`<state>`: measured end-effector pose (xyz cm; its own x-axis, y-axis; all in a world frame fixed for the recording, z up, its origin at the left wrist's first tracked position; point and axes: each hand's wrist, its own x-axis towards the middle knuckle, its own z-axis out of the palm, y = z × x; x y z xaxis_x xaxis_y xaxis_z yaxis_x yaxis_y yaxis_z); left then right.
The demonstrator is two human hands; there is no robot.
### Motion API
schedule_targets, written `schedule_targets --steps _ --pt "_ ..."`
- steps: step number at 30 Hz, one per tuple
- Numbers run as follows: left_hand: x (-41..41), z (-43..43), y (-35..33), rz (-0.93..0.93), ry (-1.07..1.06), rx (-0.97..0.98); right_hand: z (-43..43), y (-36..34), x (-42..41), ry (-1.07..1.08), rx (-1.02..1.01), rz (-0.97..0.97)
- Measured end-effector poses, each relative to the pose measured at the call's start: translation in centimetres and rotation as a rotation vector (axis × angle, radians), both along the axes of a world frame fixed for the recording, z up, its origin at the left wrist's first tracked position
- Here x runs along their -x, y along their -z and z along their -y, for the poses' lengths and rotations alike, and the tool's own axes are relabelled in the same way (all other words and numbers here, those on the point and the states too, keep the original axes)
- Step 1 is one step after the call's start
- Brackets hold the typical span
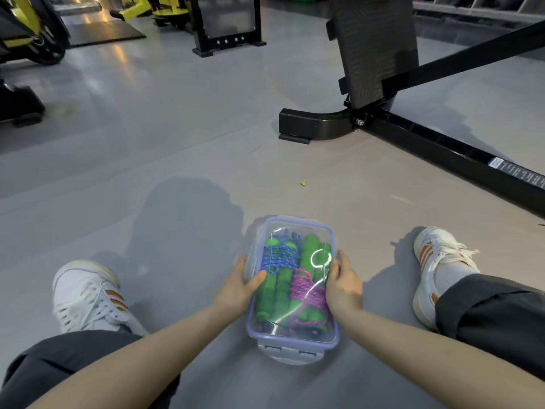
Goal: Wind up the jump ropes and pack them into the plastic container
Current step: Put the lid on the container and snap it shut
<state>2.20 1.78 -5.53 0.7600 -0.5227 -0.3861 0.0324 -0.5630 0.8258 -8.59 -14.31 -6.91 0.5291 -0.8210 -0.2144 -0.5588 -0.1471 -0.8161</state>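
On the floor (177, 149) between the seated person's spread legs, the plastic container (295, 344) lies lengthwise, placed where both arms reach it without leaning. At its near end a grey latch flap (290, 354) hangs splayed outward, so that end looks not yet clipped. The clear lid (298, 231) sits on top, and under it both jump ropes are already packed: the blue rope (277, 258) coiled on the container's left, the pink rope (303, 286) on its right, each wound around green foam handles (280, 293) laid along the box so they fit its length. The left hand (237, 289) grips the container's left side with the thumb pressed on the lid and the fingers curled down the wall. The right hand (343, 286) clasps the opposite side the same way. Squeezing from both sides likely seats the lid evenly before the latches are snapped, so the task seems nearly finished. To either side of the container rest the left shoe (88, 296) and the right shoe (436, 261). Beyond the container a small yellow scrap (303, 183) lies on the floor, well apart. Farther off and to the right stands a black machine base (318, 128) carrying an upright pad (374, 48), and yellow gym equipment (23, 28) sits far back on the left.
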Motion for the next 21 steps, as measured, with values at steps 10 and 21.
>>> schedule_targets --steps 10,21 --pt "-0.3 0.3 1.1 0.192 0.132 -0.136 0.5 0.6 -0.6 -0.032 0.112 -0.032" --pt "-0.1 3.3 0.5 0.175 0.065 -0.16 0.2 0.2 -1.5 0.041 0.115 -0.064"
